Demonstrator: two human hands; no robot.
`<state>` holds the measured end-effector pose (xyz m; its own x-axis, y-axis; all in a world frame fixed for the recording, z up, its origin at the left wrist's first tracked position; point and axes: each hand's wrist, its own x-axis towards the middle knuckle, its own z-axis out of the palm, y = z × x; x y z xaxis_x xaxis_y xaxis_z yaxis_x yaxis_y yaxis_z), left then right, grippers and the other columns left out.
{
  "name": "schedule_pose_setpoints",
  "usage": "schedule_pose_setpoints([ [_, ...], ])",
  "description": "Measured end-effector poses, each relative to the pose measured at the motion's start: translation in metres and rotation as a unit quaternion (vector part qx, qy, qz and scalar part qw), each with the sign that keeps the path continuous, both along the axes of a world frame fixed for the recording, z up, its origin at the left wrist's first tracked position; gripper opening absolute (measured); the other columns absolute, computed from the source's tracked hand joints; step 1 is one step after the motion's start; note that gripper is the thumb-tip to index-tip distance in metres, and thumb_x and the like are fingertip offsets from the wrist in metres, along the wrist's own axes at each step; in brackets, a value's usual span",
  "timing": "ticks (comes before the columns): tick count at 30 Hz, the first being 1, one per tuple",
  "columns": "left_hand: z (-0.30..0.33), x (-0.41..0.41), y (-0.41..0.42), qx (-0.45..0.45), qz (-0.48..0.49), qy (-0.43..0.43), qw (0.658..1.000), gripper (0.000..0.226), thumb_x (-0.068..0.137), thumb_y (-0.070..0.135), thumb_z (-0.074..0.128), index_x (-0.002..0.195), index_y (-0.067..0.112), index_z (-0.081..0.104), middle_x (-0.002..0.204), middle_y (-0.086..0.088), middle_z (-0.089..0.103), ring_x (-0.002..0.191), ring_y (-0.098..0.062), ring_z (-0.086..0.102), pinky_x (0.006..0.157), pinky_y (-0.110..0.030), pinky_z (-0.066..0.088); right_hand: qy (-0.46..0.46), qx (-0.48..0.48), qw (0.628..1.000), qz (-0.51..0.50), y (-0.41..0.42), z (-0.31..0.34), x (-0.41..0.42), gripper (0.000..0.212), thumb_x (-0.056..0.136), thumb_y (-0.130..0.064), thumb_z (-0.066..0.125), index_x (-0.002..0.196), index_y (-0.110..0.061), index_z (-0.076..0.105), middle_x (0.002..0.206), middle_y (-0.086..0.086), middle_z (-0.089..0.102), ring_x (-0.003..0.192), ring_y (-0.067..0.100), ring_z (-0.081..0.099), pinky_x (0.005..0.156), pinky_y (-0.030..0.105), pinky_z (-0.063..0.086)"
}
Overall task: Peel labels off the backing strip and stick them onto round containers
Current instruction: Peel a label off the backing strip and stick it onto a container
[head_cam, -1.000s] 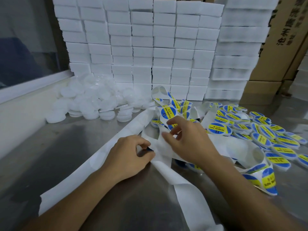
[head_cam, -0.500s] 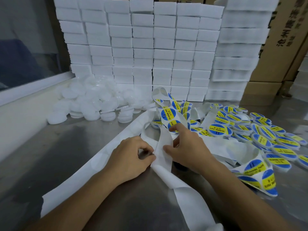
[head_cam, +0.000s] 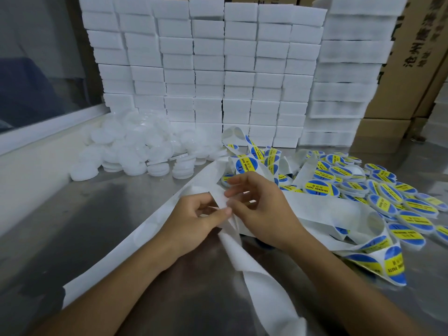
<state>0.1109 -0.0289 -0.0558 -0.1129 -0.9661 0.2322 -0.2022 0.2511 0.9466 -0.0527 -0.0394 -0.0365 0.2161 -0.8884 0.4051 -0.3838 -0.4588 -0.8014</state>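
Far left on the surface [head_cam: 101, 229] sits the pile of unlabelled white containers [head_cam: 135, 151]. I'm at the peeling step, hunting for the next label. My left hand [head_cam: 194, 221] pinches the bare backing strip [head_cam: 218, 197] between thumb and curled fingers. My right hand [head_cam: 264, 209] touches it just beside, fingers loose, gripping nothing I can see. Next I reckon I feed the strip along: the nearest label [head_cam: 246, 164] lies just beyond the fingertips. Labelled containers [head_cam: 388, 197] are heaped on the right.
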Motion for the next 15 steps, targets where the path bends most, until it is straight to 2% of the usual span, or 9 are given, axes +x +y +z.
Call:
schedule_pose_setpoints([
  [2,0.001,-0.001,0.0,0.015,-0.001,0.02,1.0,0.015,0.089,0.002,0.066,0.087,0.015,0.075,0.084,-0.002,0.076,0.081,-0.019,0.071,0.075,-0.031,0.057,0.004,-0.007,1.0,-0.01,0.0,-0.001,0.001,0.031,0.083,-0.007,0.072,0.109,-0.022,0.065,0.096,-0.011,0.069,0.082,0.002,0.063,0.072,0.017,0.052],
  [4,0.004,-0.001,0.001,0.032,0.009,0.05,0.998,0.021,0.092,0.0,0.06,0.093,0.015,0.073,0.084,0.002,0.076,0.074,-0.012,0.068,0.065,-0.026,0.055,0.026,-0.028,0.999,-0.029,0.0,-0.002,0.001,0.031,0.082,-0.014,0.076,0.107,-0.027,0.065,0.102,-0.018,0.064,0.09,-0.002,0.059,0.074,0.016,0.05],
  [6,0.006,-0.001,0.0,0.042,0.02,0.085,0.995,0.023,0.094,0.0,0.056,0.101,0.016,0.072,0.092,-0.003,0.077,0.077,-0.015,0.068,0.064,-0.027,0.053,0.034,-0.037,0.998,-0.044,0.0,-0.002,0.001,0.027,0.081,-0.021,0.078,0.104,-0.029,0.066,0.107,-0.019,0.062,0.097,-0.002,0.057,0.078,0.014,0.048],
  [8,0.007,0.0,0.0,0.044,0.025,0.108,0.993,0.027,0.095,-0.002,0.054,0.103,0.018,0.071,0.094,-0.005,0.076,0.08,-0.023,0.069,0.066,-0.032,0.052,0.0,-0.017,0.999,-0.044,0.001,-0.001,0.002,0.021,0.082,-0.023,0.078,0.1,-0.026,0.068,0.103,-0.019,0.064,0.09,-0.002,0.06,0.074,0.013,0.049],
  [10,0.007,0.001,0.0,0.041,0.018,0.11,0.993,0.034,0.092,-0.005,0.052,0.102,0.021,0.072,0.093,-0.007,0.076,0.082,-0.028,0.07,0.071,-0.036,0.055,-0.047,0.0,0.998,-0.028,0.001,0.002,0.003,0.016,0.084,-0.019,0.076,0.098,-0.02,0.069,0.097,-0.016,0.068,0.073,0.0,0.062,0.067,0.012,0.048],
  [12,0.01,0.002,0.003,0.038,-0.006,0.119,0.992,0.04,0.085,-0.007,0.054,0.1,0.024,0.074,0.09,-0.009,0.076,0.078,-0.025,0.071,0.069,-0.035,0.058,-0.092,0.014,0.996,-0.008,0.003,0.006,0.003,0.014,0.085,-0.011,0.075,0.098,-0.014,0.072,0.093,-0.01,0.07,0.066,0.0,0.061,0.066,0.012,0.047],
  [15,0.014,0.003,0.005,0.042,-0.056,0.139,0.988,0.05,0.068,0.002,0.053,0.101,0.033,0.074,0.087,-0.01,0.076,0.074,-0.02,0.07,0.065,-0.03,0.057,-0.171,0.071,0.982,0.025,0.003,0.008,0.001,0.018,0.082,-0.003,0.076,0.096,-0.014,0.075,0.091,-0.008,0.075,0.066,0.002,0.064,0.068,0.014,0.052],
])
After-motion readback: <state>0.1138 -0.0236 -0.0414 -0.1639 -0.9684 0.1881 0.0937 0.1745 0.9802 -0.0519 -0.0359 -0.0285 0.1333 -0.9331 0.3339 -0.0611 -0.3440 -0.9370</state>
